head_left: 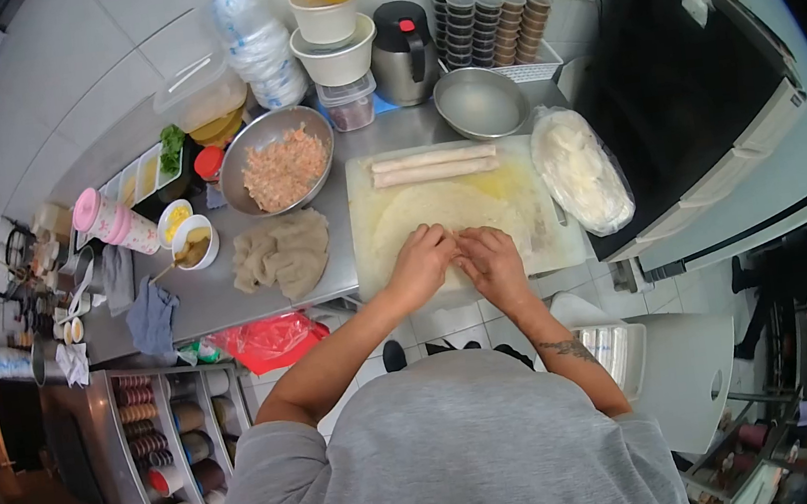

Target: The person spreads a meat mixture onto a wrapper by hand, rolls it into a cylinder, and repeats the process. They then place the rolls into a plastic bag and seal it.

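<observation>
The left hand (420,260) and right hand (492,259) cover the wrapper's (449,208) near edge on the cutting board (366,236), hiding whatever lies beneath. Behind the board, the stacked cups' (491,25) contents are too small to tell.

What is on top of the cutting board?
Two rolls at the far edge and a flat wrapper, pressed by the left hand and right hand. Anything under them is hidden.

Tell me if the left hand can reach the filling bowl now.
Probably yes: the filling bowl sits up-left of the left hand, with only low board and bare counter between them.
</observation>
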A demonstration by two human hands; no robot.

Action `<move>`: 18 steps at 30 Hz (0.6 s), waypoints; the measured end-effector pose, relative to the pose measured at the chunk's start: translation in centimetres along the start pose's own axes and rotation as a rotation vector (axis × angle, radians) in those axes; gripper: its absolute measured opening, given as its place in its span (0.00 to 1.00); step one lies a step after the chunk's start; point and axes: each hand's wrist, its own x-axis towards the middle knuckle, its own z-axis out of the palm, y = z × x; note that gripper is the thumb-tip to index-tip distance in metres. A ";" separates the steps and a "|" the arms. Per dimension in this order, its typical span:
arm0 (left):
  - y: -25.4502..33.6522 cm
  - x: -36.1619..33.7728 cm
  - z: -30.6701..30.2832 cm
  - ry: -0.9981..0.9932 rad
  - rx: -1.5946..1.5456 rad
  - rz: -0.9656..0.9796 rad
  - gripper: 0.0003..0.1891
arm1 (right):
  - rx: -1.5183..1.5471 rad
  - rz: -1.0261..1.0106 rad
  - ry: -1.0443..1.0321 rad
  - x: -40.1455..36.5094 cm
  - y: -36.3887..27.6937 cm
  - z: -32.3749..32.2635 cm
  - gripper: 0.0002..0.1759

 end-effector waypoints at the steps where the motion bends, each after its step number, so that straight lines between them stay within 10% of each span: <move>1: -0.2 -0.4 0.5 0.024 0.000 0.012 0.06 | -0.033 -0.018 -0.001 -0.2 0.2 0.3 0.15; 13: -1.7 -0.2 -0.6 0.096 -0.010 -0.090 0.14 | 0.144 0.157 -0.046 -0.1 1.6 -0.2 0.17; 18: -2.4 -0.2 1.0 -0.187 -0.020 -0.039 0.20 | 0.069 0.090 -0.283 0.7 2.9 0.4 0.27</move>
